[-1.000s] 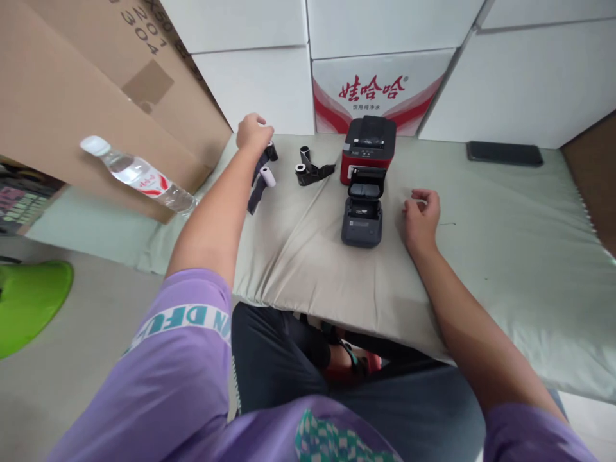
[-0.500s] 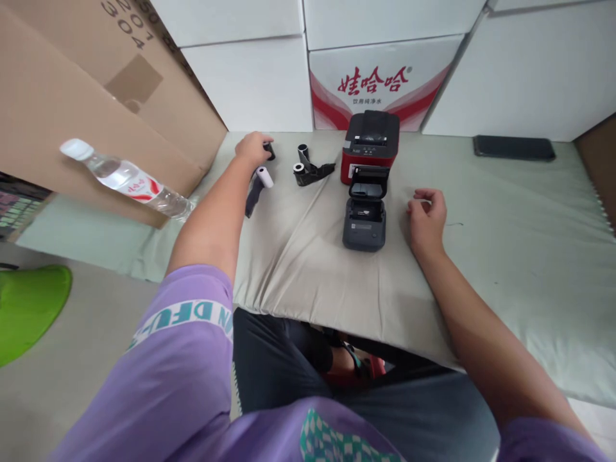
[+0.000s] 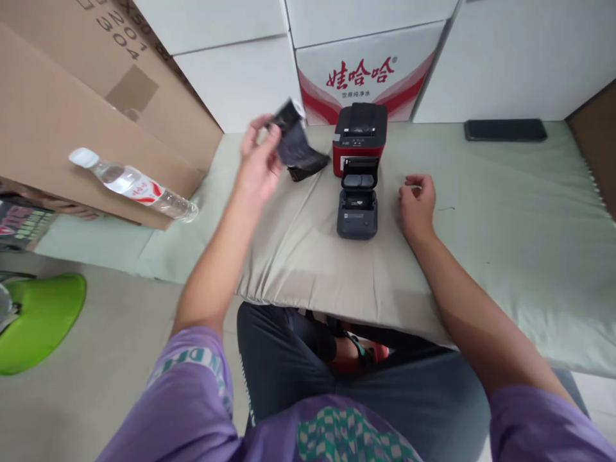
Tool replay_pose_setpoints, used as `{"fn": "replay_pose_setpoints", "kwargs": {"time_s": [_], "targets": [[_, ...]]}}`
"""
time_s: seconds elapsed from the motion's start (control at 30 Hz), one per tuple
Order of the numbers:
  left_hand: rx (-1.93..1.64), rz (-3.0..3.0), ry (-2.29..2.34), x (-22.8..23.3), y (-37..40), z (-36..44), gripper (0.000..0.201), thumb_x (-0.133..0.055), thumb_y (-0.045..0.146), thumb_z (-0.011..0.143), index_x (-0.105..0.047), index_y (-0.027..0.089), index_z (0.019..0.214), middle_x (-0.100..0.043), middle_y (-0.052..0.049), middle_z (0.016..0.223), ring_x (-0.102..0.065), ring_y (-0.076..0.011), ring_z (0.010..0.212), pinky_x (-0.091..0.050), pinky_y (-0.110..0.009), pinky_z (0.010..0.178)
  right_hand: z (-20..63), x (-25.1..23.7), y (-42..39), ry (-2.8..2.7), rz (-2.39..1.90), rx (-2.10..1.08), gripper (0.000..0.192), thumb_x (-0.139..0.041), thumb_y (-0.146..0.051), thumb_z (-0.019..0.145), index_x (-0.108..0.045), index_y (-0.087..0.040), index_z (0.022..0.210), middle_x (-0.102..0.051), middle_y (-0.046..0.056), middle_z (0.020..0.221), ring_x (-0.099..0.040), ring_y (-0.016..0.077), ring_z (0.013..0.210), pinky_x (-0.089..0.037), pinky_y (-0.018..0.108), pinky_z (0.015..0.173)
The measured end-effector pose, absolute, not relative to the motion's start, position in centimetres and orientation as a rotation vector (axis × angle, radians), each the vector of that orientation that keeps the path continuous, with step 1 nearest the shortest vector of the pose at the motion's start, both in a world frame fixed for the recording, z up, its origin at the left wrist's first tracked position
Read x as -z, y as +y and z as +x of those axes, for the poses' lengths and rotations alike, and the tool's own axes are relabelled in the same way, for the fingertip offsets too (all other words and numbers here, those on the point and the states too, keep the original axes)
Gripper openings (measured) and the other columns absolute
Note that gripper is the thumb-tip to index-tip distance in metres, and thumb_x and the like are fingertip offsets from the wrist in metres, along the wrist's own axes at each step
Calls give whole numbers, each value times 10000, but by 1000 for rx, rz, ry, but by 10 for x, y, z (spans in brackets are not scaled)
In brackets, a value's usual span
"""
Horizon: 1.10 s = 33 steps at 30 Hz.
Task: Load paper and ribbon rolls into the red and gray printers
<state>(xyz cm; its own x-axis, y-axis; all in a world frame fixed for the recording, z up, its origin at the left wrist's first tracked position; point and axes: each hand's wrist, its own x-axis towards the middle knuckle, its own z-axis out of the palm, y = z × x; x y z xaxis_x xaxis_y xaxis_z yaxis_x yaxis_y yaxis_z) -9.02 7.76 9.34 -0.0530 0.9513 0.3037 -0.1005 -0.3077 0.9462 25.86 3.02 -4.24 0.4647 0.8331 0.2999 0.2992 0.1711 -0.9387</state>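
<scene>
My left hand (image 3: 262,154) is raised over the left part of the covered table and pinches a black printer ribbon (image 3: 294,142). The ribbon has a roll with a pale end at the top, and its dark film hangs down to the right, slightly blurred. Below and behind it lies another black ribbon (image 3: 308,168) on the cloth, partly hidden. My right hand (image 3: 418,202) rests on the cloth with its fingers loosely curled and nothing visible in them. To its left stands a small dark label printer (image 3: 357,221) with its lid up. A red and black printer (image 3: 360,135) is directly behind it.
A clear water bottle (image 3: 137,185) leans at the left by a large cardboard box (image 3: 96,102). White cartons (image 3: 240,83) line the back of the table. A black phone (image 3: 505,130) lies at the back right. A green seat (image 3: 43,321) is on the floor at left.
My left hand has lifted the ribbon off the cloth and brought it up and to the right. My right hand stays at the same spot beside the label printer.
</scene>
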Motion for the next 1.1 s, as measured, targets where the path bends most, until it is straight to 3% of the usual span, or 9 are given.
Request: {"fn": "replay_pose_setpoints", "kwargs": {"time_s": [0.07,0.17,0.3,0.37,0.63,0.8,0.93,1.1], "targets": [[-1384,1294,989,-65,50,-45,454,-837,621,950,-649,300,1209,-736,-29,1131,-747,-274,1236,-645,-441,949,259,44,33,-1081,-1393,-499,264,-643,-362,819,-594,-265,1060,-641,30,1088,-558,153,767,-591,457,912],[-1242,1323,902,-23,38,3,509,-869,642,908,-646,288,1199,-729,-36,1092,-787,-227,1034,-652,-389,843,259,44,34,-1072,-1389,-512,260,-646,-373,831,-587,-262,1059,-647,31,1099,-557,150,763,-596,460,918],[-1243,1491,882,2,46,16,581,-977,641,752,-654,283,1076,-703,-18,1094,-695,-147,778,-571,-326,713,259,45,34,-1076,-1394,-539,269,-625,-335,824,-587,-262,1081,-649,32,1117,-558,146,769,-594,434,913],[-1264,1590,897,5,48,11,560,-968,635,749,-653,279,1044,-672,-7,1056,-634,-120,711,-528,-315,702,259,45,34,-1077,-1404,-548,283,-605,-294,802,-590,-258,1082,-645,32,1117,-557,142,763,-587,417,899],[-1334,1758,888,6,37,12,250,-825,320,835,-691,243,1031,-734,-66,1206,-729,-216,1141,-585,-359,969,257,43,33,-1092,-1420,-531,304,-584,-226,793,-603,-241,1096,-647,51,1142,-568,142,773,-568,398,894],[-1249,1958,1024,-2,30,12,218,-813,178,824,-761,257,1021,-810,-62,1206,-726,-275,1237,-510,-496,1190,258,44,33,-1101,-1423,-520,299,-598,-231,797,-611,-244,1096,-648,51,1146,-574,144,782,-575,400,890],[-1152,2025,1185,-8,25,10,255,-817,134,820,-782,272,1032,-819,-57,1220,-682,-325,1306,-460,-555,1222,259,48,35,-1113,-1426,-503,292,-599,-239,816,-609,-247,1107,-648,51,1152,-579,145,789,-585,405,898],[-987,2083,1293,-13,22,12,219,-770,172,895,-758,258,1097,-806,-60,1288,-639,-309,1372,-440,-531,1250,260,54,38,-1151,-1434,-472,259,-608,-282,876,-612,-239,1131,-652,81,1180,-607,172,833,-596,453,938]]}}
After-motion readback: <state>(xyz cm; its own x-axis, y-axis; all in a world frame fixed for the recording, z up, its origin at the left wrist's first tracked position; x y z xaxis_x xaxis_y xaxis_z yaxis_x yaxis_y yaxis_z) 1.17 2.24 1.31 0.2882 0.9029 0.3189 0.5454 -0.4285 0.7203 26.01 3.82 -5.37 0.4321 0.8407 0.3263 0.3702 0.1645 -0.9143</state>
